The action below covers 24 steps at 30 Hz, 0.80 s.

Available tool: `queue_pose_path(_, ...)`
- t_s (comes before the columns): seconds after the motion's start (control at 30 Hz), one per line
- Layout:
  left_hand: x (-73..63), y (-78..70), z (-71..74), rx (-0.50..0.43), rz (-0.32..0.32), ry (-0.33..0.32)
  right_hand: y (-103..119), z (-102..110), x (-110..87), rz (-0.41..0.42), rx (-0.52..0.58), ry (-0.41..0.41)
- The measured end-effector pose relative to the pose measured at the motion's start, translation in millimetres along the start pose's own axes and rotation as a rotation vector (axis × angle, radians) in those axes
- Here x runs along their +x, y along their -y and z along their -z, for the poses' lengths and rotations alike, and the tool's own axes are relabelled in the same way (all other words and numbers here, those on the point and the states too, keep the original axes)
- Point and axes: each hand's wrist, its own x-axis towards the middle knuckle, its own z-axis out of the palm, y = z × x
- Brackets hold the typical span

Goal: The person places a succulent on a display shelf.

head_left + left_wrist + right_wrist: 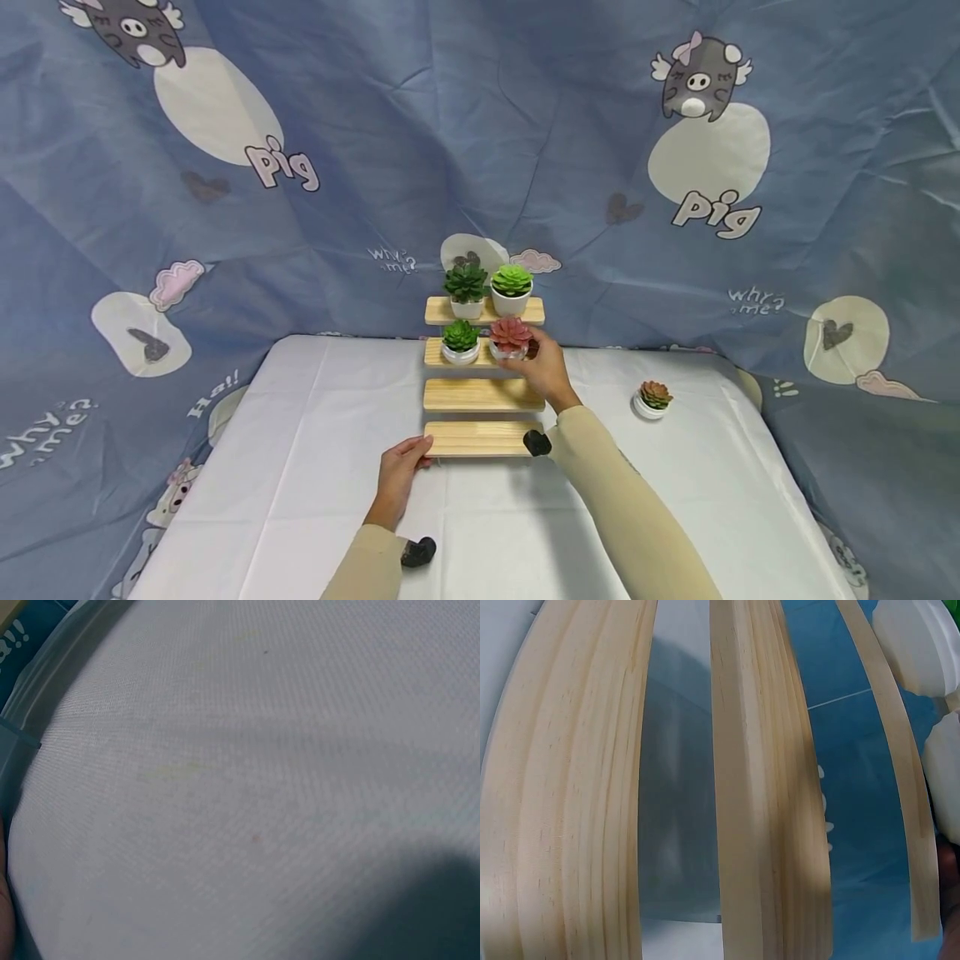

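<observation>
My right hand [550,369] holds a red artificial succulent [510,333] in a white pot at the right end of the second tier from the top of a wooden tiered plant stand [483,394]. Left of it on that tier sits a dark green succulent [461,335] in a white pot. With thumb and fingers, my left hand [400,471] grips the left end of the bottom board. In the right wrist view, two white pots [941,776] show at the right edge, beside a sliver of the hand. Mostly white cloth fills the left wrist view.
On the top tier stand a tall green succulent [466,285] and a bright green one [512,283], both potted in white. An orange-green succulent [652,398] sits apart on the white tablecloth [322,417] at right. Blue printed fabric [480,125] hangs behind and at the sides.
</observation>
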Motion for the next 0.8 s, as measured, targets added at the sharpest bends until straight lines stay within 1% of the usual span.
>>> queue_pose_path(0.07, -1.3, -1.0, -0.3, 0.000, 0.004, 0.000, -0.2, -0.2, 0.0, -0.012, -0.008, 0.002)
queue_pose_path(0.1, -1.6, -1.1, -0.5, -0.002, 0.006, 0.000, -6.0, -0.8, 2.2, -0.013, -0.009, 0.000)
queue_pose_path(0.27, -1.1, -0.6, -1.2, -0.002, 0.003, 0.003, -5.0, 1.0, 1.9, -0.042, -0.004, 0.005)
queue_pose_path(0.53, 1.1, -0.1, -0.1, 0.002, -0.002, -0.002, -6.2, 1.5, 1.6, -0.032, -0.002, 0.011)
queue_pose_path(0.67, 0.9, 0.2, 0.8, -0.003, -0.005, -0.004, -5.2, 3.1, 0.2, -0.030, -0.013, 0.028)
queue_pose_path(0.8, 1.1, 2.2, -0.5, -0.007, 0.000, -0.002, -7.0, 11.7, -7.6, -0.049, -0.039, 0.045)
